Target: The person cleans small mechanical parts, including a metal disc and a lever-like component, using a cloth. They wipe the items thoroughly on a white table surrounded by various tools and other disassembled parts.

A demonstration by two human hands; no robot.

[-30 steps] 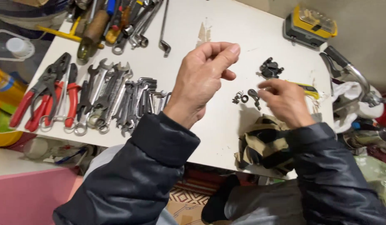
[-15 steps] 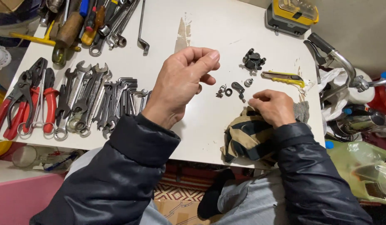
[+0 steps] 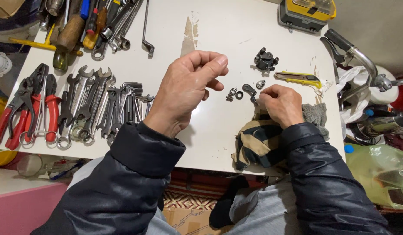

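On the white tabletop (image 3: 236, 26), near its right half, both hands work among a scatter of small dark metal parts (image 3: 241, 92). Left hand (image 3: 188, 87) is raised above the surface, fingers curled inward with thumb and forefinger pressed together at the tips; whether anything is pinched between them cannot be told. Right hand (image 3: 282, 104) rests low, fingers bent and closed, fingertips at the edge of the small parts, just beside a curved black lever piece (image 3: 250, 91); whether it holds one of them cannot be told. Wrist of that hand lies on a striped tan-and-black cloth (image 3: 258, 141), which hangs over the near edge of the tabletop, with a grey rag (image 3: 315, 114) touching it on the right.

Beyond the small parts sits a black caliper-like assembly (image 3: 265, 59), and near it a yellow utility knife (image 3: 299, 78). Well apart to the left, a row of spanners (image 3: 94, 104) lies side by side, with red-handled pliers (image 3: 27, 106) at the far left. A yellow case (image 3: 306, 13) stands at the far right corner.
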